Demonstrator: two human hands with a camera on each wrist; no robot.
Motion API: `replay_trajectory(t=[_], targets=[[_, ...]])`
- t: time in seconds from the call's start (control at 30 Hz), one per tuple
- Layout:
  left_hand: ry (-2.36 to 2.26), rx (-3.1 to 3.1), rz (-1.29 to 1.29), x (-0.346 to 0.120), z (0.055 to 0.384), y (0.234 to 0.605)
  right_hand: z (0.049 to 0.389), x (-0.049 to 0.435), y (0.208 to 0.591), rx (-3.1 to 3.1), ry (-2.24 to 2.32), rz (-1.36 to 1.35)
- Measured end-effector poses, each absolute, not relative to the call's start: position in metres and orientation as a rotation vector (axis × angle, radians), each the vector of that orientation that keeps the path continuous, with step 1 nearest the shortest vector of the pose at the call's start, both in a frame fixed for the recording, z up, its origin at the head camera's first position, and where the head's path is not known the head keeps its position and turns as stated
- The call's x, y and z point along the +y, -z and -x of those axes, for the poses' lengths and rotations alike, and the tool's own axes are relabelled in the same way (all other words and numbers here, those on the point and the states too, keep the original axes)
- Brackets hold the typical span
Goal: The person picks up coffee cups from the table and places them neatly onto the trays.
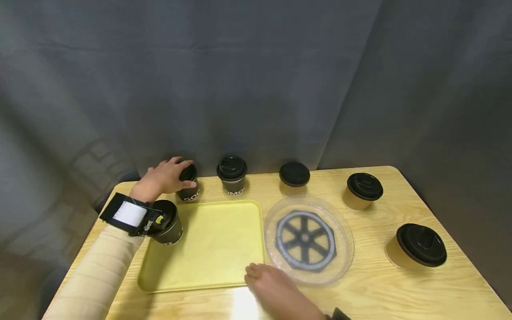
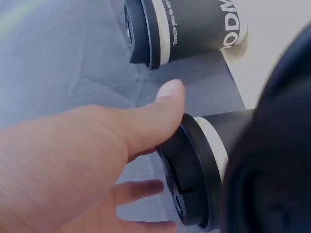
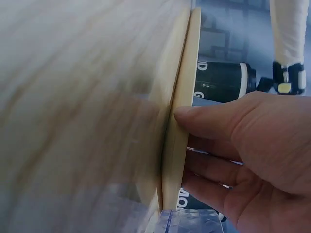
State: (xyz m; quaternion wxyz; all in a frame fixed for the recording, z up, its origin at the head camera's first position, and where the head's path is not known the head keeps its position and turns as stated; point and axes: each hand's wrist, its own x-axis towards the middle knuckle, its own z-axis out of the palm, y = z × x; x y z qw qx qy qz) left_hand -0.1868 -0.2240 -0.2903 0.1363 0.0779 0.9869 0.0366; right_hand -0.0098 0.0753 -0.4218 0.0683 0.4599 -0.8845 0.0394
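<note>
Right hand (image 1: 271, 285) lay at lower centre, fingers bent at the yellow tray (image 1: 216, 244), grip unclear; left hand (image 1: 163, 178), fingers apart, was over a black lidded cup (image 1: 190, 194) left of centre, probably light, crushable, best taken gently mid-wall.

"GOO" on one cup (image 1: 189, 191); "DMO," "Breeze you to" on another cup (image 1: 233, 177)

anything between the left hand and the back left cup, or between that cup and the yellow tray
Nothing visible in either gap: the left hand is right at the back left cup, which stands just behind the yellow tray. Another cup stands on the tray's left side.
</note>
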Motion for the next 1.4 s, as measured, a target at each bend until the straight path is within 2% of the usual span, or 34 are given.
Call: replay_trajectory(t=[0.17,0.4,0.53,0.7,0.9,1.07,1.4], targets=[[-0.125,2.758,-0.19,-0.231,0.198,0.291,0.012,0.071,0.423,-2.65,-0.165,-1.405],[-0.119,2.89,-0.326,-0.228,0.193,0.287,0.012,0.074,0.422,-2.696,-0.177,-1.404],[-0.175,3.012,-0.431,-0.218,0.166,0.272,0.01,0.073,0.418,-2.721,-0.146,-1.41],[-0.326,3.113,-0.616,-0.191,0.101,0.258,0.007,0.071,0.414,-2.724,-0.095,-1.419],[-0.389,3.091,-0.661,-0.174,0.033,0.286,0.009,0.069,0.414,-2.683,-0.066,-1.42],[-0.387,3.035,-0.591,-0.174,0.015,0.31,0.009,0.07,0.413,-2.727,-0.07,-1.4],[-0.361,3.131,-0.601,-0.169,0.007,0.331,0.013,0.073,0.418,-2.676,-0.109,-1.414]])
